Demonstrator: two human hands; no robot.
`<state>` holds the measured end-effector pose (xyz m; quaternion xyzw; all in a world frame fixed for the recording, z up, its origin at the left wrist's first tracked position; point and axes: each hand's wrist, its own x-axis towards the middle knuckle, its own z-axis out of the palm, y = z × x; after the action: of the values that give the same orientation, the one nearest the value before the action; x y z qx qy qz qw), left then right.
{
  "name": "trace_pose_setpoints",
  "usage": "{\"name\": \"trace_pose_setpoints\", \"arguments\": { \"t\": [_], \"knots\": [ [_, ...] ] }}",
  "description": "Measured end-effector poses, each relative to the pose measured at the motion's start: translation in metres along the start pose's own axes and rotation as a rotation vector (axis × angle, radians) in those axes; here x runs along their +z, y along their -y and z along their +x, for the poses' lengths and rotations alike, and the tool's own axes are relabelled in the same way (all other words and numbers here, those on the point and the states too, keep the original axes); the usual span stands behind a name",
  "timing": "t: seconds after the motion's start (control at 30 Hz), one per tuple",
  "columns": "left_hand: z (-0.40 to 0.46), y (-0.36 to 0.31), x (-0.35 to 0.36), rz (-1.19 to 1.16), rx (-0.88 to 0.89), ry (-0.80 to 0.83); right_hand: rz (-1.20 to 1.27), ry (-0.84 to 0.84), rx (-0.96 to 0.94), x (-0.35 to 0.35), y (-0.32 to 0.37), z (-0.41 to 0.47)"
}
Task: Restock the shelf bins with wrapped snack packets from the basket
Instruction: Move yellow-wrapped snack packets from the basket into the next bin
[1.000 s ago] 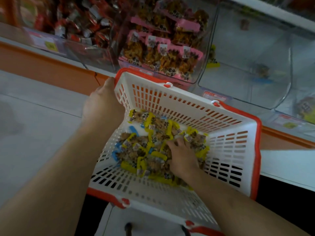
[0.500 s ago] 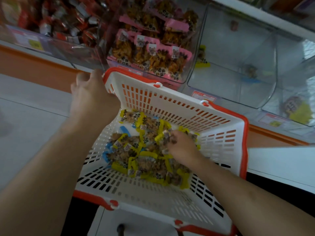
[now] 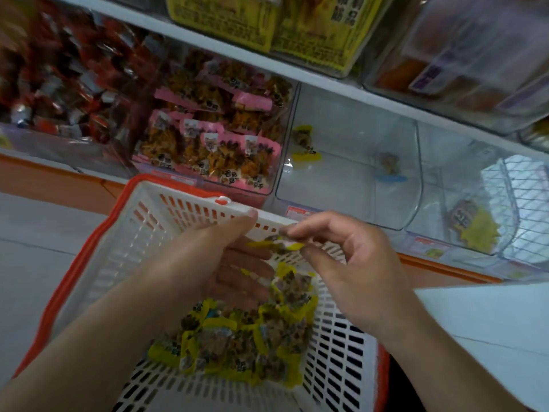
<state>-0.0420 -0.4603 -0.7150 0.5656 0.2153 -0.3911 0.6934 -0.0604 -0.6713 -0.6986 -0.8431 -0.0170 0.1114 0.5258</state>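
Both hands meet over the basket point(image 3: 148, 221), a white slotted one with an orange rim, held up in front of the shelf. The right hand point(image 3: 353, 272) pinches a yellow packet point(image 3: 277, 244) between thumb and fingertips, just above the basket's far wall. The left hand point(image 3: 219, 263) lies palm up beside it, fingers relaxed and nearly straight, their tips under the same packet (whether they touch it is hard to tell through the blur). A second yellow packet seems to hang just below, near the left palm.

Below the hands, a heap of packets point(image 3: 237, 346) with yellow edges fills the basket's floor, with a bit of blue wrapper showing among them.

Beyond the basket stands a row of clear bins. The bin point(image 3: 350, 191) straight ahead is nearly bare, with one yellow packet at its back left and one blue-edged packet further right. To its left a pink-packet bin point(image 3: 208, 144) is well filled, and further left sits a bin of red wrappers point(image 3: 59, 81). To the right another clear bin holds a single yellow packet point(image 3: 475, 230). Yellow boxes point(image 3: 267, 22) stand on the shelf above.
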Motion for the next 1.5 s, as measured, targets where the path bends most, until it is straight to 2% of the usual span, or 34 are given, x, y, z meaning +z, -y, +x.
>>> {"name": "trace_pose_setpoints", "arguments": {
  "t": [0.1, 0.17, 0.23, 0.27, 0.33, 0.37, 0.43, 0.5, 0.53, 0.67, 0.73, 0.83, 0.9, 0.97, 1.03, 1.1, 1.2, 1.27, 1.37, 1.5],
  "knots": [
    [0.010, 0.002, 0.004, -0.060, 0.205, -0.021, -0.121, 0.010, -0.107, -0.008, 0.003, 0.013],
    [0.013, 0.003, 0.006, -0.028, 0.319, -0.078, -0.171, -0.067, -0.119, -0.013, -0.001, 0.023],
    [0.015, 0.001, 0.007, -0.012, 0.374, -0.120, -0.065, -0.171, -0.067, -0.019, -0.007, 0.032],
    [0.016, 0.000, 0.007, 0.012, 0.398, -0.129, 0.067, -0.189, -0.038, -0.023, -0.008, 0.036],
    [0.018, -0.003, 0.008, 0.137, 0.442, -0.153, 0.245, -0.161, -0.012, -0.028, -0.006, 0.044],
    [0.018, -0.005, 0.007, 0.211, 0.460, -0.158, 0.230, -0.118, -0.011, -0.029, -0.005, 0.046],
    [0.020, -0.006, 0.009, 0.288, 0.475, -0.150, 0.059, 0.017, 0.001, -0.026, -0.004, 0.048],
    [0.022, -0.006, 0.011, 0.233, 0.468, -0.171, -0.095, 0.128, 0.035, -0.020, -0.005, 0.047],
    [0.024, -0.005, 0.012, 0.190, 0.463, -0.195, -0.083, 0.136, 0.073, -0.018, -0.003, 0.046],
    [0.029, 0.002, 0.012, 0.066, 0.395, -0.173, 0.061, -0.020, 0.207, -0.011, -0.005, 0.039],
    [0.029, 0.004, 0.014, 0.053, 0.395, -0.173, 0.061, -0.019, 0.247, -0.008, -0.009, 0.037],
    [0.032, 0.005, 0.014, 0.121, 0.432, -0.271, -0.113, 0.040, 0.090, -0.008, -0.007, 0.033],
    [0.033, 0.003, 0.014, 0.110, 0.448, -0.274, -0.187, 0.079, 0.018, -0.010, -0.007, 0.034],
    [0.030, -0.001, 0.016, 0.078, 0.464, -0.271, -0.140, 0.095, 0.054, -0.011, -0.007, 0.036],
    [0.028, -0.004, 0.017, 0.068, 0.483, -0.271, -0.031, 0.001, 0.101, -0.015, -0.006, 0.041],
    [0.029, -0.003, 0.013, 0.234, 0.513, -0.313, 0.046, -0.169, 0.145, -0.024, -0.008, 0.056],
    [0.031, 0.002, -0.001, 0.837, 0.640, -0.414, 0.062, -0.383, 0.230, -0.047, -0.035, 0.111],
    [0.040, 0.011, -0.012, 1.048, 0.637, -0.403, 0.060, -0.442, 0.262, -0.058, -0.059, 0.155],
    [0.049, 0.022, -0.017, 1.190, 0.575, -0.429, -0.069, -0.524, 0.284, -0.065, -0.087, 0.210],
    [0.057, 0.025, -0.022, 1.208, 0.625, -0.434, -0.029, -0.516, 0.323, -0.067, -0.119, 0.255]
  ]
}}
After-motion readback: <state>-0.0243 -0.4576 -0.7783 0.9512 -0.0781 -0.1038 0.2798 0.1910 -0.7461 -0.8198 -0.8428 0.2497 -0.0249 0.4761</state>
